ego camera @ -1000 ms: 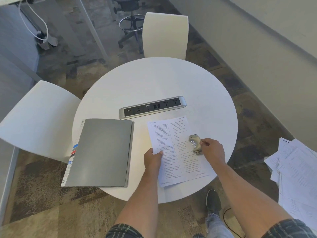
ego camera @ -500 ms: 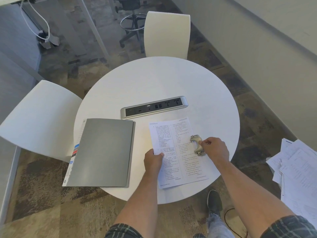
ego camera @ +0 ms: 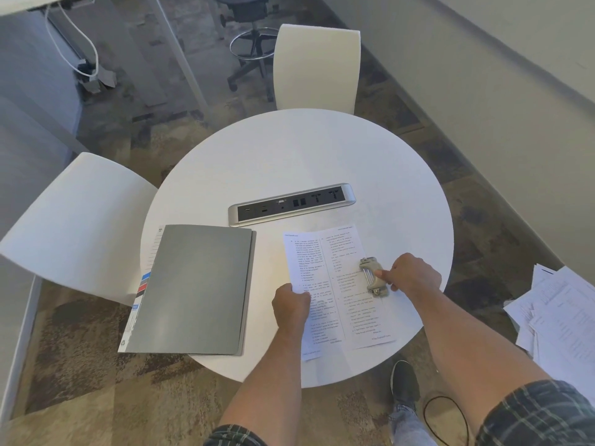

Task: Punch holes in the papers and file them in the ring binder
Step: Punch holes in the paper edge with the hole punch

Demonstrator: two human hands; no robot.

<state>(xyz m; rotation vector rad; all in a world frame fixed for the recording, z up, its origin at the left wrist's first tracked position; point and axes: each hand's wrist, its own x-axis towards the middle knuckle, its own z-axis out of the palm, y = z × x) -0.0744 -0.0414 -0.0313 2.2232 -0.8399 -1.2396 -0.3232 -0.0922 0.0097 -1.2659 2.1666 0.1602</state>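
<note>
One round tabletop [ego camera: 289, 156]. On it: one grey ring binder [ego camera: 193, 288] at 8 o'clock, one silver power strip [ego camera: 291, 204] at the centre, one printed paper [ego camera: 341, 304] at 5 o'clock, and one hole punch [ego camera: 372, 276] at 4 o'clock. Two white chairs: one [ego camera: 317, 66] at 12 o'clock, one [ego camera: 74, 226] at 9 o'clock. One dark stool [ego camera: 248, 33] beyond. One heap of loose papers [ego camera: 560, 317] at 3 o'clock, sheets too many to count. Two hands: left hand [ego camera: 291, 305], right hand [ego camera: 413, 275].

Matt white table [ego camera: 289, 162], metal hole punch [ego camera: 373, 277], printed paper [ego camera: 325, 252].
</note>
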